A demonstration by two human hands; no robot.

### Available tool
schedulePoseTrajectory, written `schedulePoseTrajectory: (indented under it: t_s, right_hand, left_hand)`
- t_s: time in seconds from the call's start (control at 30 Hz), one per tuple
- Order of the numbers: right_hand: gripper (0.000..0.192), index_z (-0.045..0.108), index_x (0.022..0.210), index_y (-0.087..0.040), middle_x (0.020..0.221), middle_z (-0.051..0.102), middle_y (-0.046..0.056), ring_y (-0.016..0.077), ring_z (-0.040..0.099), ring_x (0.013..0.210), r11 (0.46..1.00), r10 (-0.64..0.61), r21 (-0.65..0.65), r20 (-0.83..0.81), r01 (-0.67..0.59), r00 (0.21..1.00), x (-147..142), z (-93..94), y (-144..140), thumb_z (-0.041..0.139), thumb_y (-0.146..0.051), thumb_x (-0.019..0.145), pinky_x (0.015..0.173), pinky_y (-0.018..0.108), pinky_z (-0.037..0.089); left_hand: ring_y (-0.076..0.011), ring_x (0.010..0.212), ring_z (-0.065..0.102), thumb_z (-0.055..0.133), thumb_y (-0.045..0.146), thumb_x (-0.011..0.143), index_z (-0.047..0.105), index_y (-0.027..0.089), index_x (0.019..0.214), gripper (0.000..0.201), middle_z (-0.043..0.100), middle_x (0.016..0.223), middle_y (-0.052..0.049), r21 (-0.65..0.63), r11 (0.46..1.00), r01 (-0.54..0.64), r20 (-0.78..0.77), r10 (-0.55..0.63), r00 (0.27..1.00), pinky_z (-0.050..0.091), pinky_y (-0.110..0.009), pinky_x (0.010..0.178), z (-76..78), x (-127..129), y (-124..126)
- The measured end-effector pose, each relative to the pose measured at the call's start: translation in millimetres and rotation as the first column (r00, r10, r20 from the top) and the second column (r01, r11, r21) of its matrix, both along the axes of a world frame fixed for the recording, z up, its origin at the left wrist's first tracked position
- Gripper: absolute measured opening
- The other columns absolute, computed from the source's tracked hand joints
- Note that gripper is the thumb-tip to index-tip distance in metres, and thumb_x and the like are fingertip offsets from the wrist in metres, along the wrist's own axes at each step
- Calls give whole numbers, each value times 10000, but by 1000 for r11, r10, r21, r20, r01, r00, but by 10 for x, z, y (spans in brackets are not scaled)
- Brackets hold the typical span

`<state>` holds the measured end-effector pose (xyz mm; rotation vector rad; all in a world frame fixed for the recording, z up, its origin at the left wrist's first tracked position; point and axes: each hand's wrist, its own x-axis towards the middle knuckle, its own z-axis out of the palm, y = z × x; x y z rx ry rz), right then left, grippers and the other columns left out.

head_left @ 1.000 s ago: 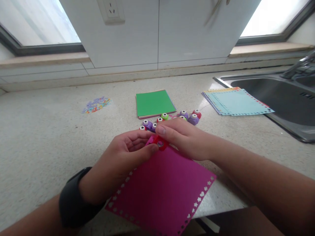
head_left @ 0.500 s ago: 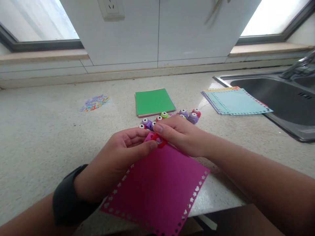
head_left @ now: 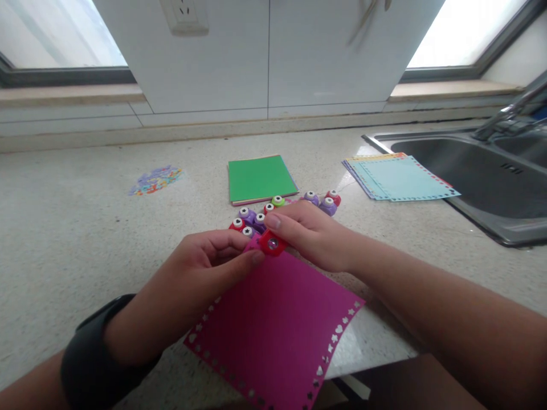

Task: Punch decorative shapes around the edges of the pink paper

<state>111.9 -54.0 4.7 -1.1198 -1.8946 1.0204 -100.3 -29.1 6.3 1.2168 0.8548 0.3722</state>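
Note:
A magenta sheet of paper (head_left: pixel 277 319), with small hearts, stars and other shapes cut along its edges, tilts toward me over the counter's front edge. My left hand (head_left: pixel 209 267) pinches its far corner between thumb and fingers. In my right hand (head_left: pixel 311 233) is a red craft punch (head_left: pixel 272 243), gripped at the sheet's far edge with its underside facing me; my fingers behind it are hidden. Just beyond my hands stand several more small punches, among them a purple one (head_left: pixel 247 215) and a lime green one (head_left: pixel 278 201).
A stack of square paper with green on top (head_left: pixel 261 176) lies mid-counter. Punched sheets, light blue uppermost (head_left: pixel 401 176), overlap the rim of the steel sink (head_left: pixel 453 165) at right. Tiny paper cutouts (head_left: pixel 156 180) are heaped at left.
My left thumb has slid off the red punch and left along the sheet's edge. The punch has turned, showing more of its underside. The view has shifted slightly.

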Motion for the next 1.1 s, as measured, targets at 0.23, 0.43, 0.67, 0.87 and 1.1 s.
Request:
schedulePoseTrajectory:
  t_s: [0.23, 0.43, 0.67, 0.87, 1.1]
  right_hand:
    - [537, 438, 661, -181, 655, 435, -18, 118, 400, 611, 1000, 9, -23, 8, -9, 1000, -2, -21, 10, 379, -580, 1016, 590, 277, 299]
    - [536, 492, 673, -173, 644, 464, -17, 122, 424, 617, 997, -7, -77, -60, 2, 998, -8, -37, 0, 409, -585, 1006, 592, 271, 322]
    - [542, 510, 664, -167, 650, 476, -13, 121, 432, 627, 997, -1, -79, -75, -5, 997, -20, -35, 11, 439, -593, 991, 596, 265, 331]
    - [534, 564, 693, -158, 645, 498, -9, 120, 446, 617, 993, -3, -115, -75, -6, 997, -16, -29, 0, 445, -583, 994, 578, 256, 331]
    - [532, 511, 662, -163, 650, 473, -14, 112, 427, 611, 996, -1, -87, -68, -5, 998, -19, -26, 7, 444, -571, 997, 563, 257, 320]
  left_hand:
    - [-133, 654, 631, 775, 400, 808, 785, 221, 943, 225, 775, 834, -27, 71, 997, -21, -11, 22, 1000, 471, -189, 555, 10, 36, -10]
    - [-122, 660, 636, 747, 384, 841, 784, 248, 966, 189, 775, 837, -6, 151, 989, -7, -46, 14, 999, 461, -172, 548, -11, 4, 17]
    - [-120, 552, 592, 780, 384, 805, 779, 236, 908, 181, 711, 657, 12, 92, 996, -23, -30, 26, 999, 413, -176, 474, 15, 11, 2]
    - [-125, 634, 635, 771, 398, 812, 774, 233, 893, 184, 768, 783, -3, 115, 993, -13, -32, 17, 999, 454, -161, 525, 17, 30, 13]
    - [-163, 758, 687, 716, 405, 857, 767, 251, 1078, 273, 786, 912, -28, 92, 995, 44, -53, -39, 998, 508, -189, 598, 5, 13, 11]
